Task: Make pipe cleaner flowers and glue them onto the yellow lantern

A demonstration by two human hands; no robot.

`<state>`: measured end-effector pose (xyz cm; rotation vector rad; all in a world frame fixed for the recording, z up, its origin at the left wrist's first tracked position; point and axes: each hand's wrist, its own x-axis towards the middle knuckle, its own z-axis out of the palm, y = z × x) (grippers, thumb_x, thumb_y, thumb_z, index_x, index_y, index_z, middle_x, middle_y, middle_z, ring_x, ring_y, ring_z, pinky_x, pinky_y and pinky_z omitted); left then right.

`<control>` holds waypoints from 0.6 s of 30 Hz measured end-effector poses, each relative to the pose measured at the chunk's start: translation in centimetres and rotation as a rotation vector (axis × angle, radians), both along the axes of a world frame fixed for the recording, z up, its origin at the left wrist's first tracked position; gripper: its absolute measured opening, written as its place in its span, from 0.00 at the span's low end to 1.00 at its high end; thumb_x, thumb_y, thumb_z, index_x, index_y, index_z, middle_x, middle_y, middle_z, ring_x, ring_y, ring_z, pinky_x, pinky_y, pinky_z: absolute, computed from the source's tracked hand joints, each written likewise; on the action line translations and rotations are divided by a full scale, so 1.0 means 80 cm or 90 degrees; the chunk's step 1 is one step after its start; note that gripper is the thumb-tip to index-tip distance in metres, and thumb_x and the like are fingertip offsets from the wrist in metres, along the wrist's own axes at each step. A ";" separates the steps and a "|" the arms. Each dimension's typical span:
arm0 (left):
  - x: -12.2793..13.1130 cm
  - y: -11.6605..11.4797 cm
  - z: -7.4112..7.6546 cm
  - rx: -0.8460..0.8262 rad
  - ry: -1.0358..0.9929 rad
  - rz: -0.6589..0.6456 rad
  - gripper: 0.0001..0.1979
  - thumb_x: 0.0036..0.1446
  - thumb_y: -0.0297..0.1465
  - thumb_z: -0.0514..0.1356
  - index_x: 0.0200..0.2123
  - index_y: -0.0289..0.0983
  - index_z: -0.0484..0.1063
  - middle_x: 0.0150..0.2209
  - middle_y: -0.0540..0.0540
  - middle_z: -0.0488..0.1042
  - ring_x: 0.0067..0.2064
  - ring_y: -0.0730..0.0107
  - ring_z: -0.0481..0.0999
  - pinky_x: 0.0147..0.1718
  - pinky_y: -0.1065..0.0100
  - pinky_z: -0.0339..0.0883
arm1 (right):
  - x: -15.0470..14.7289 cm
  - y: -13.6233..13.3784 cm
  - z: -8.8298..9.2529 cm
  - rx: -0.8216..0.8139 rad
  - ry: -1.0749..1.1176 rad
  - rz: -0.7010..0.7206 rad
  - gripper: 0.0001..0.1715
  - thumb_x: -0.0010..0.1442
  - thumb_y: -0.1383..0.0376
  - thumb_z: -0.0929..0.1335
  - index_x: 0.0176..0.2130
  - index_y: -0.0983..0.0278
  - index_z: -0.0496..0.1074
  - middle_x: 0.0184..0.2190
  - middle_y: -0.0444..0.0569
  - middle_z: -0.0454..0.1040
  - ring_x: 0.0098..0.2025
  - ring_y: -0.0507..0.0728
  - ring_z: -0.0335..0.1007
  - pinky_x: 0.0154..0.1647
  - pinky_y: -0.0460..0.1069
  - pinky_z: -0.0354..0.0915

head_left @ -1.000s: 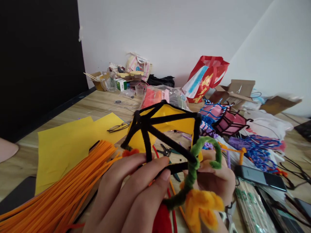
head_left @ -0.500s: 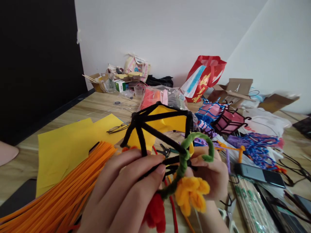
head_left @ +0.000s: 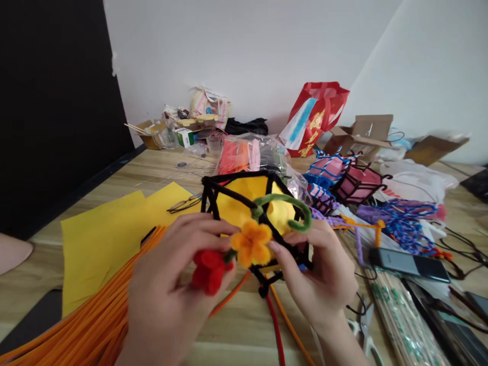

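Between my hands is a lantern (head_left: 235, 179) made of black pipe cleaners with yellow panels inside. My left hand (head_left: 171, 274) is closed around its left side, close to a red pipe-cleaner flower (head_left: 209, 272). On the right side, my right hand (head_left: 320, 269) grips the frame, its thumb near an orange-yellow flower (head_left: 251, 243). A green pipe-cleaner stem (head_left: 285, 201) curls across the front of the lantern and ends in a hook by my right fingers. Some fingertips are hidden behind the lantern.
Orange pipe cleaners (head_left: 91, 300) and yellow sheets (head_left: 99, 244) lie at the left. Finished-looking pink lanterns (head_left: 360, 184), blue-purple braids (head_left: 407, 223), a grey phone-like device (head_left: 409, 264) and scissors (head_left: 366, 325) are at the right. A red bag (head_left: 316, 117) stands behind.
The lantern has tilted and turned, showing its open yellow inside. The flowers have moved up and left, and now face me. My right hand has turned, its thumb now in front.
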<state>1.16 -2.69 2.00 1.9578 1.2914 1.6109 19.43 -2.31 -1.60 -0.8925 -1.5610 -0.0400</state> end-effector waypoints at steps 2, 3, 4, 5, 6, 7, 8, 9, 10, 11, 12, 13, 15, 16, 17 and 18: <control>-0.003 0.012 -0.003 -0.013 0.011 -0.030 0.08 0.50 0.24 0.67 0.31 0.43 0.77 0.37 0.57 0.81 0.39 0.73 0.81 0.42 0.77 0.76 | -0.001 -0.004 0.007 -0.029 -0.014 -0.021 0.13 0.57 0.75 0.74 0.37 0.61 0.70 0.29 0.42 0.71 0.30 0.52 0.67 0.28 0.48 0.66; -0.004 0.017 -0.005 -0.023 0.003 -0.037 0.08 0.50 0.24 0.67 0.30 0.43 0.76 0.37 0.57 0.81 0.38 0.75 0.81 0.40 0.79 0.75 | 0.000 -0.005 0.010 -0.042 -0.021 -0.030 0.13 0.57 0.75 0.74 0.37 0.61 0.70 0.29 0.43 0.71 0.29 0.52 0.67 0.27 0.47 0.66; -0.004 0.022 -0.008 -0.047 -0.008 -0.046 0.07 0.51 0.24 0.68 0.30 0.42 0.76 0.37 0.57 0.81 0.37 0.75 0.82 0.39 0.80 0.75 | 0.000 -0.007 0.013 -0.051 -0.027 -0.038 0.12 0.57 0.74 0.74 0.37 0.61 0.70 0.29 0.43 0.72 0.30 0.52 0.68 0.27 0.48 0.66; -0.003 0.025 -0.010 -0.071 -0.024 -0.051 0.06 0.51 0.26 0.68 0.29 0.41 0.75 0.35 0.57 0.81 0.36 0.75 0.82 0.38 0.80 0.75 | 0.000 -0.008 0.015 -0.057 -0.032 -0.046 0.12 0.57 0.74 0.74 0.36 0.61 0.70 0.29 0.44 0.72 0.30 0.53 0.68 0.28 0.48 0.66; -0.002 0.028 -0.011 -0.094 -0.043 -0.052 0.06 0.50 0.27 0.69 0.27 0.41 0.75 0.34 0.56 0.80 0.35 0.75 0.81 0.37 0.79 0.75 | 0.001 -0.008 0.016 -0.061 -0.036 -0.052 0.12 0.57 0.74 0.74 0.36 0.61 0.71 0.29 0.44 0.72 0.31 0.53 0.69 0.28 0.48 0.67; 0.000 0.030 -0.013 -0.118 -0.058 -0.052 0.06 0.49 0.28 0.69 0.26 0.40 0.75 0.32 0.56 0.80 0.34 0.74 0.81 0.36 0.78 0.76 | 0.002 -0.008 0.017 -0.064 -0.037 -0.055 0.12 0.57 0.74 0.74 0.36 0.61 0.71 0.30 0.44 0.73 0.31 0.53 0.70 0.29 0.48 0.67; 0.002 0.031 -0.014 -0.136 -0.073 -0.047 0.06 0.49 0.29 0.70 0.25 0.40 0.74 0.31 0.55 0.80 0.33 0.73 0.81 0.36 0.77 0.76 | 0.002 -0.008 0.017 -0.066 -0.037 -0.056 0.12 0.57 0.74 0.74 0.36 0.61 0.71 0.30 0.44 0.73 0.31 0.53 0.70 0.29 0.49 0.67; 0.005 0.032 -0.014 -0.149 -0.087 -0.037 0.07 0.48 0.29 0.70 0.24 0.40 0.74 0.30 0.55 0.79 0.33 0.72 0.80 0.35 0.75 0.76 | 0.003 -0.008 0.017 -0.067 -0.037 -0.056 0.12 0.57 0.74 0.74 0.36 0.61 0.71 0.30 0.44 0.74 0.31 0.54 0.70 0.29 0.48 0.67; 0.006 0.032 -0.015 -0.157 -0.097 -0.023 0.07 0.47 0.30 0.70 0.24 0.40 0.73 0.29 0.54 0.79 0.32 0.72 0.80 0.34 0.74 0.76 | 0.004 -0.007 0.016 -0.069 -0.036 -0.057 0.11 0.58 0.74 0.74 0.36 0.61 0.71 0.30 0.45 0.74 0.31 0.54 0.71 0.28 0.48 0.67; 0.008 0.033 -0.016 -0.163 -0.102 -0.010 0.07 0.46 0.30 0.70 0.24 0.40 0.73 0.29 0.54 0.79 0.32 0.71 0.79 0.34 0.73 0.76 | 0.004 -0.007 0.016 -0.071 -0.034 -0.056 0.11 0.58 0.74 0.74 0.37 0.61 0.71 0.30 0.45 0.74 0.31 0.54 0.71 0.28 0.49 0.66; 0.009 0.033 -0.017 -0.166 -0.103 0.001 0.08 0.45 0.30 0.70 0.23 0.40 0.73 0.29 0.53 0.78 0.31 0.71 0.78 0.33 0.72 0.76 | 0.005 -0.006 0.015 -0.075 -0.032 -0.057 0.11 0.58 0.73 0.74 0.37 0.60 0.71 0.30 0.45 0.74 0.31 0.54 0.71 0.28 0.49 0.66; 0.009 0.033 -0.018 -0.167 -0.105 0.011 0.08 0.44 0.31 0.71 0.23 0.40 0.73 0.28 0.53 0.78 0.30 0.70 0.78 0.32 0.71 0.76 | 0.005 -0.006 0.015 -0.082 -0.029 -0.056 0.10 0.59 0.73 0.74 0.37 0.60 0.71 0.31 0.45 0.75 0.31 0.54 0.71 0.28 0.49 0.67; 0.009 0.034 -0.020 -0.172 -0.105 0.019 0.08 0.44 0.32 0.71 0.24 0.41 0.74 0.28 0.52 0.78 0.30 0.69 0.78 0.32 0.70 0.76 | 0.006 -0.005 0.014 -0.094 -0.025 -0.054 0.10 0.59 0.72 0.73 0.37 0.60 0.71 0.31 0.45 0.75 0.31 0.54 0.71 0.28 0.49 0.67; 0.009 0.034 -0.021 -0.173 -0.105 0.016 0.07 0.44 0.32 0.71 0.24 0.41 0.75 0.28 0.52 0.78 0.31 0.68 0.78 0.32 0.69 0.76 | 0.006 -0.005 0.014 -0.096 -0.025 -0.054 0.10 0.59 0.72 0.74 0.36 0.60 0.71 0.31 0.45 0.75 0.31 0.54 0.71 0.29 0.48 0.67; 0.009 0.034 -0.022 -0.173 -0.105 0.011 0.06 0.45 0.32 0.70 0.24 0.42 0.75 0.28 0.52 0.78 0.31 0.67 0.78 0.32 0.68 0.76 | 0.006 -0.005 0.014 -0.096 -0.026 -0.053 0.10 0.59 0.73 0.74 0.36 0.60 0.71 0.31 0.45 0.75 0.31 0.53 0.71 0.29 0.48 0.67; 0.009 0.034 -0.023 -0.170 -0.105 0.007 0.06 0.46 0.32 0.70 0.25 0.42 0.75 0.29 0.52 0.78 0.31 0.67 0.78 0.32 0.68 0.77 | 0.006 -0.005 0.014 -0.097 -0.028 -0.053 0.10 0.59 0.73 0.74 0.36 0.61 0.71 0.31 0.45 0.74 0.31 0.53 0.71 0.30 0.48 0.68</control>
